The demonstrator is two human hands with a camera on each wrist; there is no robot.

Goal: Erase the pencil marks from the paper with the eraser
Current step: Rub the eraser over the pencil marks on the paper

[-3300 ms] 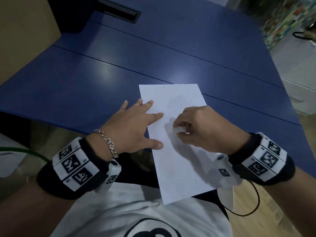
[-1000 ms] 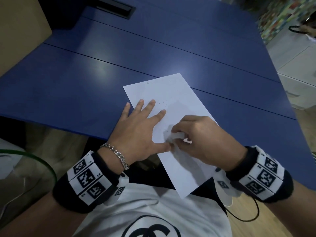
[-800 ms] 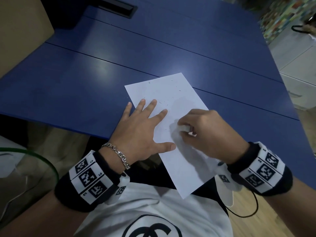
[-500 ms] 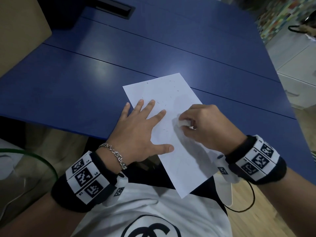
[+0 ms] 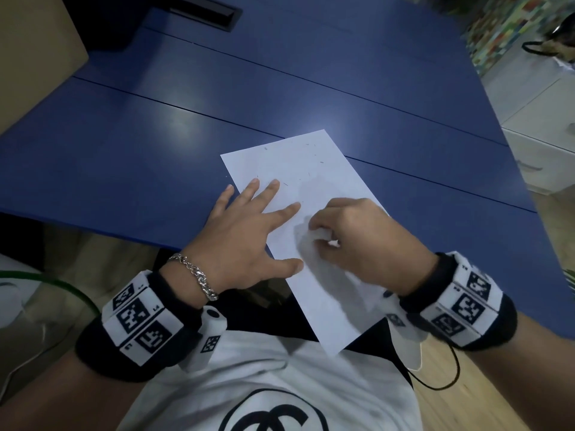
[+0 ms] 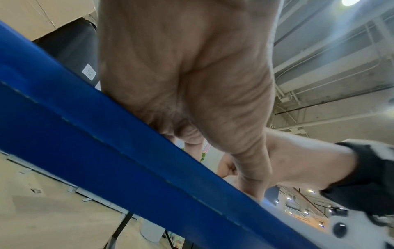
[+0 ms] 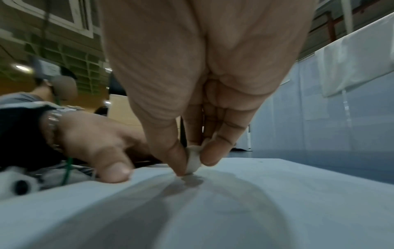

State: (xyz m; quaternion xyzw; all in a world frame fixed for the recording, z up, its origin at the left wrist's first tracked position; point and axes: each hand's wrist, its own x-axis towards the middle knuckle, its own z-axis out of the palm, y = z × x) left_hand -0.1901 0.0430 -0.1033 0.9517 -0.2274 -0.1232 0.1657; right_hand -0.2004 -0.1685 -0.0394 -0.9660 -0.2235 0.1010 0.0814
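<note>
From the head view, my left hand [image 5: 245,241] lies flat, fingers spread, pinning the paper [image 5: 314,188] at the table's [image 5: 155,144] near edge. In the right wrist view, my right hand [image 7: 192,84] pinches the eraser [image 7: 193,160] onto the sheet; short, light strokes should avoid creasing.

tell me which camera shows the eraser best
The right wrist view: the white eraser is close up, pinched by the right hand on the paper. The head view shows only a sliver; the left wrist view, nothing.
</note>
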